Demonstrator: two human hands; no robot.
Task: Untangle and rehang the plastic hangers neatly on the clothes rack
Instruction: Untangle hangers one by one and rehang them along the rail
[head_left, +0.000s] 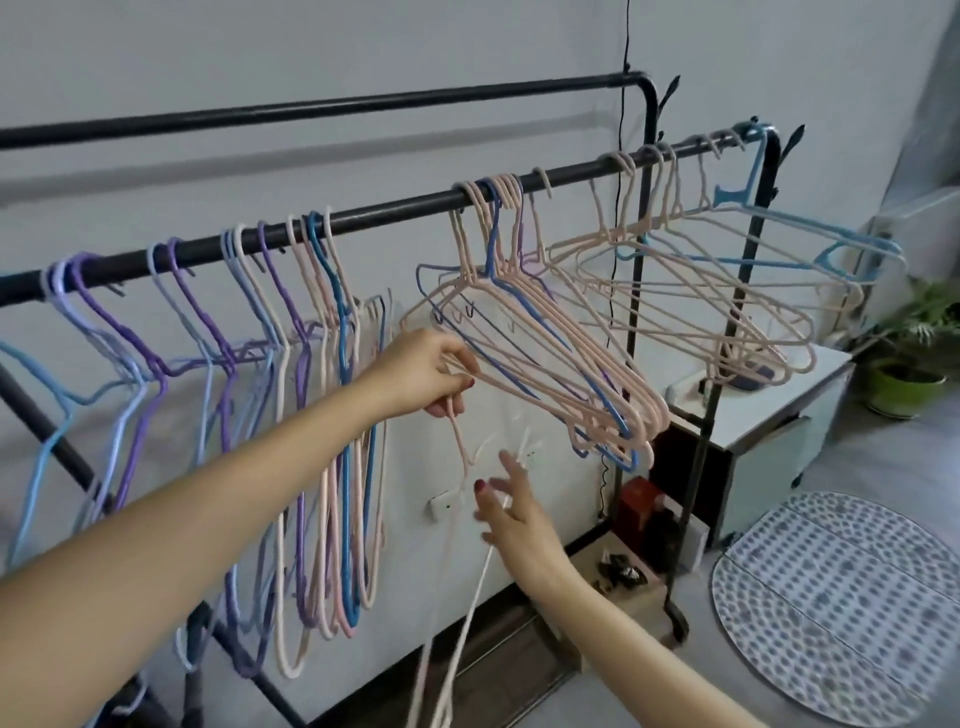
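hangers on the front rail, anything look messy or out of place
Yes. The pink bunch at mid-rail hangs tilted, its bodies swung out sideways instead of straight down. The left hand grips a pink hanger that dangles off the rail entirely. The purple and blue hangers at left hang straight.

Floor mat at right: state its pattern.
Floor mat: white with small grey-blue dots, head view.

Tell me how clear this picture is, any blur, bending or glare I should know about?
Head view: wide-angle distortion bows the black metal rack rail; soft, even light with no glare and only a faint rail shadow on the wall; the right hand with spread fingers is slightly motion-blurred; the left hand, pinching a pale pink plastic hanger, is sharper; overall detail is a bit soft.
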